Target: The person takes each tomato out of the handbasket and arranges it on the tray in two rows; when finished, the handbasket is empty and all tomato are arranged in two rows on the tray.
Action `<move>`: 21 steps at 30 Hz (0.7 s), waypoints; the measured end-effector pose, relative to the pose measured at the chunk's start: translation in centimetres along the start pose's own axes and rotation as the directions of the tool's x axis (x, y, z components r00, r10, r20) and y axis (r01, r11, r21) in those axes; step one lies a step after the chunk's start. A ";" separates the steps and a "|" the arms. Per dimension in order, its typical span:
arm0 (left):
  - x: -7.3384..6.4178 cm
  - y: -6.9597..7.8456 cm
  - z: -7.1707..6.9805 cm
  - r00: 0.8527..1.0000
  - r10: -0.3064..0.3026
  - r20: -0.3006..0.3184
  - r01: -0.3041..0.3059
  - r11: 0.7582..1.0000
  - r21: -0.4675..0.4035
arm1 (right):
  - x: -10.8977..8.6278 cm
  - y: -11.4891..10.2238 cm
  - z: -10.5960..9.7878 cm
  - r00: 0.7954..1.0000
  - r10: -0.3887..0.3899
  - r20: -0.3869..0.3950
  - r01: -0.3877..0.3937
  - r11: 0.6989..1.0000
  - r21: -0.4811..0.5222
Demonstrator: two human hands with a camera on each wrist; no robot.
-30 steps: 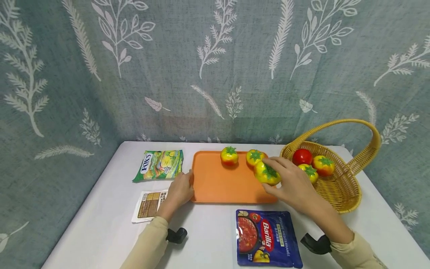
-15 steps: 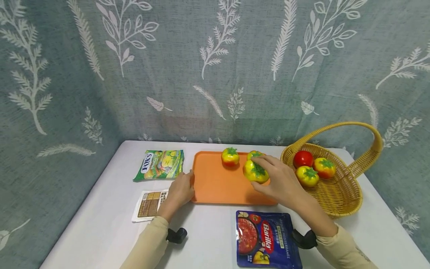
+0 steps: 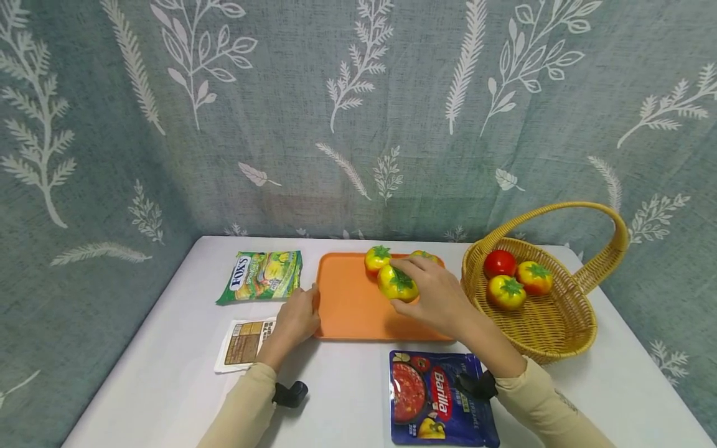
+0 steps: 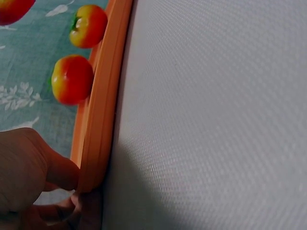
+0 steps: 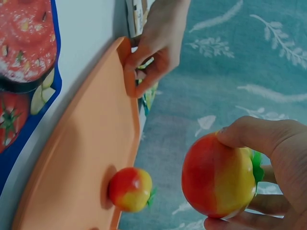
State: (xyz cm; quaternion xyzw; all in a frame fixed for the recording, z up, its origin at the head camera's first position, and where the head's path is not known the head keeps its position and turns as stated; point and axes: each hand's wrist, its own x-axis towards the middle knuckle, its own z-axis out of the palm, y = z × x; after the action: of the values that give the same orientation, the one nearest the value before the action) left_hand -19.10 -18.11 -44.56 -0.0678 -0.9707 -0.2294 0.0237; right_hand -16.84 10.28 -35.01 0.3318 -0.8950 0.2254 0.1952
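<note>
My right hand (image 3: 434,297) holds a yellow-red fruit with a green leafy top (image 3: 396,286) between thumb and fingers, raised over the orange tray (image 3: 347,305). In the right wrist view the held fruit (image 5: 216,177) shows its red underside, clear of the tray. Two similar fruits sit along the tray's far side, one at the middle (image 3: 375,256) and one farther right (image 3: 424,254), partly hidden by the right hand. My left hand (image 3: 299,316) pinches the tray's left rim; the left wrist view shows thumb and fingers at the tray corner (image 4: 93,167).
A wicker basket (image 3: 585,323) with a tall handle stands at right, holding a red round fruit (image 3: 500,264) and two yellow-red ones. A blue Barilla pouch (image 3: 409,429) lies in front, under the right forearm. At left lie a green Fox's candy bag (image 3: 266,277) and a brown-white packet (image 3: 242,345).
My right hand has carried the fruit leftward from near the basket to over the middle of the tray. The left hand has stayed at the tray's left rim.
</note>
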 end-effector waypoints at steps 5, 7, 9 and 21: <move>0.0 0.1 0.0 1.000 -0.008 0.006 0.008 1.000 -0.001 | 0.9 -0.3 0.9 1.000 -0.005 0.007 0.005 1.000 0.006; 0.0 0.1 0.1 1.000 -0.009 0.007 0.009 1.000 -0.003 | 1.2 -0.5 1.2 1.000 -0.011 0.010 0.011 1.000 0.004; -0.1 0.1 0.1 1.000 -0.011 0.008 0.011 1.000 -0.002 | 1.6 -0.6 1.5 1.000 -0.013 0.020 0.013 1.000 0.000; -0.1 0.1 0.1 1.000 0.001 -0.010 -0.001 1.000 0.019 | 3.7 -1.2 3.2 0.996 0.018 0.091 -0.018 1.000 0.001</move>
State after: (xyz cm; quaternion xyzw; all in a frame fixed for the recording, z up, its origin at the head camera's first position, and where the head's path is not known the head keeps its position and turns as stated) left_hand -18.95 -17.96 -44.60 -0.0667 -0.9727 -0.2204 0.0294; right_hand -19.25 5.86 -35.44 0.3340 -0.9057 0.2126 0.1516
